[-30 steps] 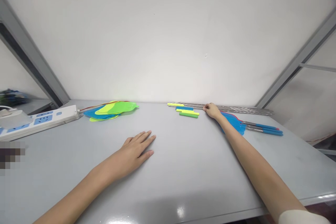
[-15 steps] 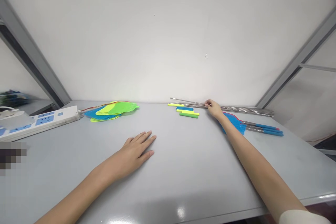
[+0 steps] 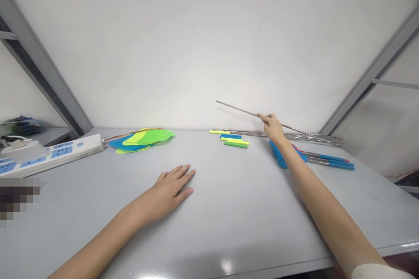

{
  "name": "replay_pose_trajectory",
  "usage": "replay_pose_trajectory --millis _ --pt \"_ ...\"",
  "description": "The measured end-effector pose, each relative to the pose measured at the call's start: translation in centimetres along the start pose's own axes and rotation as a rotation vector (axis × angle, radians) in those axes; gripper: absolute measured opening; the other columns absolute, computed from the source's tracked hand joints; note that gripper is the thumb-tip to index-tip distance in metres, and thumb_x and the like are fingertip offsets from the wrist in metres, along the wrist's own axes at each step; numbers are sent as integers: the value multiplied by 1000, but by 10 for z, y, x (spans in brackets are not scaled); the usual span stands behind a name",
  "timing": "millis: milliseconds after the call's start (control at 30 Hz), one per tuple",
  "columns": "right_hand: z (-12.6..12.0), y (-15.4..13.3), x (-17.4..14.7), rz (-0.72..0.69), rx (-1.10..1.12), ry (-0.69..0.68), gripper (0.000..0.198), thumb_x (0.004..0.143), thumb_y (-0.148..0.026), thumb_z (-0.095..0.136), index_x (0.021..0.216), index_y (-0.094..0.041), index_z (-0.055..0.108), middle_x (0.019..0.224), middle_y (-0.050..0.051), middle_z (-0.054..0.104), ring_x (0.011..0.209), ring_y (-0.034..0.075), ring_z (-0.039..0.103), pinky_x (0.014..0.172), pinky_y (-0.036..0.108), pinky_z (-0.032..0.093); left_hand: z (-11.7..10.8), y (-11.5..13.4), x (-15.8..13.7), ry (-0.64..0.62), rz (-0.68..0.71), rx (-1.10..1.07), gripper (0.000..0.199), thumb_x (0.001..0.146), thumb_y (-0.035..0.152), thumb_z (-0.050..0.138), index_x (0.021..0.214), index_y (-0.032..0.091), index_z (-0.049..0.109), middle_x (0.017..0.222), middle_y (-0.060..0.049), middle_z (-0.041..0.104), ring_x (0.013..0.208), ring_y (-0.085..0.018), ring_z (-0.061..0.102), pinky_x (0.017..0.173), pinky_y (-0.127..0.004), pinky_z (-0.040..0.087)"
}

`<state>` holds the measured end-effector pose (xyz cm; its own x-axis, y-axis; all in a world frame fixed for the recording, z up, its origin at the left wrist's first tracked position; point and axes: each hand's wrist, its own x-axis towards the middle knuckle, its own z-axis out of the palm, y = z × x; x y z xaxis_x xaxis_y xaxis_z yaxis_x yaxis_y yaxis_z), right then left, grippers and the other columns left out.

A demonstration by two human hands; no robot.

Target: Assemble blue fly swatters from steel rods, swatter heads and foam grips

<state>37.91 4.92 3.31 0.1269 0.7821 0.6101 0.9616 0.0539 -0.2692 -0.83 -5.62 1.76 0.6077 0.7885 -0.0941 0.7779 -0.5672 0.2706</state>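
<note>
My right hand [image 3: 272,127] is closed around a thin metal rod [image 3: 234,107], whose left end tilts up in front of the wall. Behind and below it, more metal rods [image 3: 314,137] lie in a bundle along the back of the table. My left hand [image 3: 175,186] rests flat on the grey tabletop [image 3: 209,222], fingers spread, holding nothing. Several coloured grip sleeves [image 3: 235,144], yellow, blue and green, lie left of my right hand. Partly hidden by my right forearm are blue fly swatters [image 3: 279,157] with metal shafts and blue handles [image 3: 340,164].
Blue, yellow and green fly swatter heads [image 3: 140,139] are stacked at the back left. Beside them lies a white power strip [image 3: 75,150] with a plug and cable. A white wall [image 3: 163,52] stands behind the table, with metal frame posts [image 3: 46,56] at both sides.
My right hand has risen from the bundle with one rod, lifting its left end off the others. My left hand has stayed in place.
</note>
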Motion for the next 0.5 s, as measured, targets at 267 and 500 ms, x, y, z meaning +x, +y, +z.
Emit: replay_pose_trajectory --millis 267,500 --pt "-43 -62 6 -174 -119 -9 51 73 -4 32 114 -27 50 81 8 50 73 19 47 61 26 33 -1 1 1 -21 5 13 51 81 49 20 128 31 18 137 0 16 124 -22 15 98 -41 17" --pt "-66 -105 -10 -221 -105 -383 43 70 -7 37 103 -27 56 72 4 57 69 16 48 55 22 27 -1 0 1 -32 -4 31 51 81 50 18 129 32 17 137 1 13 124 -21 13 98 -40 16"
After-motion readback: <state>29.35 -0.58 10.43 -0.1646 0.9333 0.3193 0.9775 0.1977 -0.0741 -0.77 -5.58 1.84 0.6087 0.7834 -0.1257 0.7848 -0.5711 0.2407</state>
